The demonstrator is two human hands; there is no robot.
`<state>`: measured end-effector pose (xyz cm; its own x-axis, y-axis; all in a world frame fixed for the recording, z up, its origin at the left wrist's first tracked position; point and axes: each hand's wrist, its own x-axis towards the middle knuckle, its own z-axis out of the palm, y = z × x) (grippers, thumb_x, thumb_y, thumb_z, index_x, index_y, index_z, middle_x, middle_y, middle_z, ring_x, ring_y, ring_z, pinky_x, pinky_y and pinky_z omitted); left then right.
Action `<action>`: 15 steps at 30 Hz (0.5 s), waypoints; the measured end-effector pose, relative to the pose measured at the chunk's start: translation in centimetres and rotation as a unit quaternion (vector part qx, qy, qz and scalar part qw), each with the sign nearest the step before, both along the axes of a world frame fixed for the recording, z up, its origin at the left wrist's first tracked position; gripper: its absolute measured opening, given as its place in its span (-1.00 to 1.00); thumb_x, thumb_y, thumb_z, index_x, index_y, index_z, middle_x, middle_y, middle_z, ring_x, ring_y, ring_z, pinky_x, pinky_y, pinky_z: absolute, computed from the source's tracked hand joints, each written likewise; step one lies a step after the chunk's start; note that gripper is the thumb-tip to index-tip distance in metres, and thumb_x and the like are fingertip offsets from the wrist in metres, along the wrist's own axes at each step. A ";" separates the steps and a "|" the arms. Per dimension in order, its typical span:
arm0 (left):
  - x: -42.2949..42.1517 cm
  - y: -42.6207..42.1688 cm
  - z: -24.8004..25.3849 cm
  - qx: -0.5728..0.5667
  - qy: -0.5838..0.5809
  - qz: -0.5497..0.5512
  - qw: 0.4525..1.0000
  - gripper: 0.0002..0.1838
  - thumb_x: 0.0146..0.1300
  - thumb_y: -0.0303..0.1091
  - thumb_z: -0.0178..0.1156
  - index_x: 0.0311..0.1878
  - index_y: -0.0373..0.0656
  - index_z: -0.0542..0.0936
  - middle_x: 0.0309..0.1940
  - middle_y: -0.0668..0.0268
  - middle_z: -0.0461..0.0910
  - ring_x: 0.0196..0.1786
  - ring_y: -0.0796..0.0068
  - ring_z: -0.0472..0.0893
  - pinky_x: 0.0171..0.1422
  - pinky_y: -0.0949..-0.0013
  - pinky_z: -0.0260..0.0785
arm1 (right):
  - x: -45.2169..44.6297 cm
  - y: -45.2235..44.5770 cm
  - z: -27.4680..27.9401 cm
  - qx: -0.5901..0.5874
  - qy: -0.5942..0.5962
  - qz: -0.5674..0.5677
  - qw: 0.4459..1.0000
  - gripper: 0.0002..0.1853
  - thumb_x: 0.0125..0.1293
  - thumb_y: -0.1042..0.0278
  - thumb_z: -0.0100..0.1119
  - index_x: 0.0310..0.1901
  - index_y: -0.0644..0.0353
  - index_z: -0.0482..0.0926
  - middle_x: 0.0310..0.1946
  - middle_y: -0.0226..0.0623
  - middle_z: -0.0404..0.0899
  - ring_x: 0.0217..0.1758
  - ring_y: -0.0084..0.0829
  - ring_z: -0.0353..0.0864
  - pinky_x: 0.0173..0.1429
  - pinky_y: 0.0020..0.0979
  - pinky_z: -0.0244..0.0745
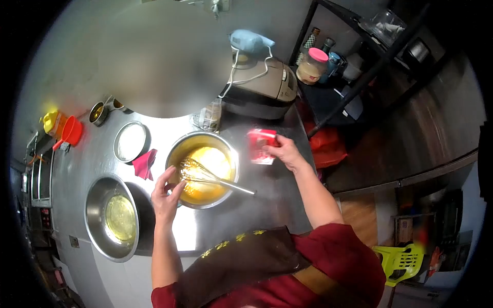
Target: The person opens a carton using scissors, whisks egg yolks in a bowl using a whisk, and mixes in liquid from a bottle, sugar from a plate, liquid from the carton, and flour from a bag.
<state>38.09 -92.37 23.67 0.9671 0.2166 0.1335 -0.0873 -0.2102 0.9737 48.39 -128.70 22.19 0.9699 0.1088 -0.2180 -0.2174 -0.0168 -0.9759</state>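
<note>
My right hand grips a red-and-white packet above the counter, right of a steel mixing bowl. A wire whisk leans in that bowl, its wires in a yellow mixture with a paler patch and its handle over the near right rim. At the bowl's left rim is my left hand, thumb and fingers apart with nothing visible between them. Whether it touches the rim I cannot tell. Left of it stands a larger steel bowl with clear yellowish liquid in it.
A round dish of white contents and a dark pink piece lie behind the bowls. At the back stands a rice cooker with a light-blue hand mixer on top. A red scoop is far left; a black shelf stands right.
</note>
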 end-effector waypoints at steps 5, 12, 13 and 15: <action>-1.7 1.0 0.1 0.053 0.034 0.040 0.997 -0.50 0.08 -0.60 0.33 0.15 -0.23 0.53 0.13 0.22 0.53 -0.15 0.59 0.58 -0.10 0.55 0.49 | 5.0 -8.2 -2.3 -0.063 -0.069 -0.282 0.955 -0.74 0.22 0.39 0.31 -0.08 0.24 0.56 -0.13 -0.36 0.62 -0.12 -0.57 0.57 0.01 -0.48 0.46; -5.6 0.0 -1.0 0.009 0.067 0.128 0.989 -0.52 0.15 -0.63 0.26 0.18 -0.29 0.49 0.09 0.20 0.54 0.05 0.50 0.56 0.04 0.47 0.47 | 17.4 -12.5 -0.4 -0.232 -0.196 -0.536 0.788 -0.72 0.11 0.28 0.33 -0.24 0.28 0.54 -0.27 0.02 0.63 -0.16 -0.08 0.63 -0.07 -0.21 0.47; -6.4 0.0 -1.5 0.028 0.084 0.144 0.986 -0.52 0.15 -0.63 0.26 0.18 -0.28 0.49 0.09 0.19 0.54 0.08 0.47 0.55 0.06 0.46 0.47 | 19.9 -14.4 -1.5 -0.262 -0.163 -0.561 0.768 -0.70 0.10 0.25 0.35 -0.26 0.29 0.53 -0.27 0.01 0.64 -0.18 -0.07 0.64 -0.08 -0.18 0.48; -8.0 -0.3 -1.9 0.044 0.112 0.176 0.977 -0.52 0.15 -0.63 0.25 0.18 -0.28 0.49 0.10 0.17 0.54 0.12 0.41 0.54 0.10 0.45 0.45 | 22.2 -16.0 -1.1 -0.262 -0.152 -0.585 0.752 -0.72 0.17 0.35 0.23 -0.14 0.32 0.48 -0.23 0.12 0.60 -0.11 0.10 0.60 -0.01 -0.08 0.46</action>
<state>30.12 -92.72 21.80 0.8415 0.5387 -0.0402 0.2190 -0.2722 0.9370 70.57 -144.67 21.09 0.3478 -0.8821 0.3176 -0.1508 -0.3870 -0.9097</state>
